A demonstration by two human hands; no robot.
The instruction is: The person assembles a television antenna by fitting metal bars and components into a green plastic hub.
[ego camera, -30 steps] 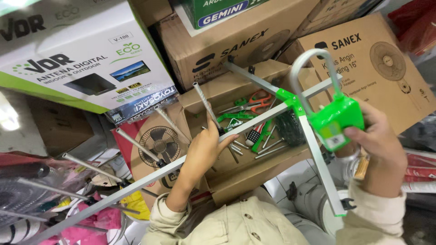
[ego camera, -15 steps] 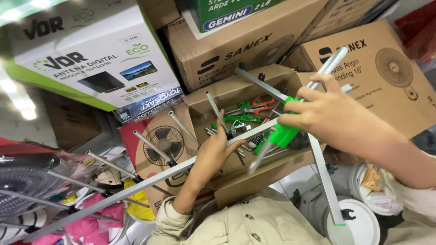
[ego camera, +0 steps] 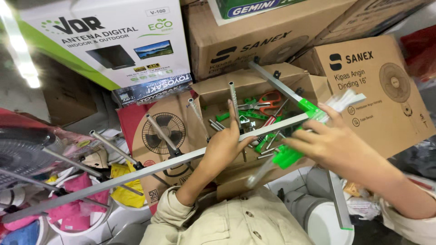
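Note:
A long grey metal antenna boom point(ego camera: 113, 179) runs from lower left to upper right, with several short metal rods point(ego camera: 161, 134) standing up from it. My left hand point(ego camera: 225, 145) grips the boom near its middle, one finger raised along a rod. My right hand point(ego camera: 338, 147) closes on a bright green plastic clamp piece point(ego camera: 286, 158) with a rod through it, just below the boom's green bracket point(ego camera: 311, 108). A second grey bar point(ego camera: 338, 199) hangs down under my right wrist.
An open cardboard box point(ego camera: 213, 90) behind the boom holds orange-handled scissors point(ego camera: 270, 97), green plastic parts and metal rods. Stacked cartons surround it, one large white and green point(ego camera: 104, 41), a brown fan carton point(ego camera: 386, 86) at right. White buckets point(ego camera: 318, 222) and pink bags point(ego camera: 77, 199) sit below.
My right hand has come down and left from holding a green looped part up high. It now grips the green clamp piece low against the boom. The left hand has kept its hold.

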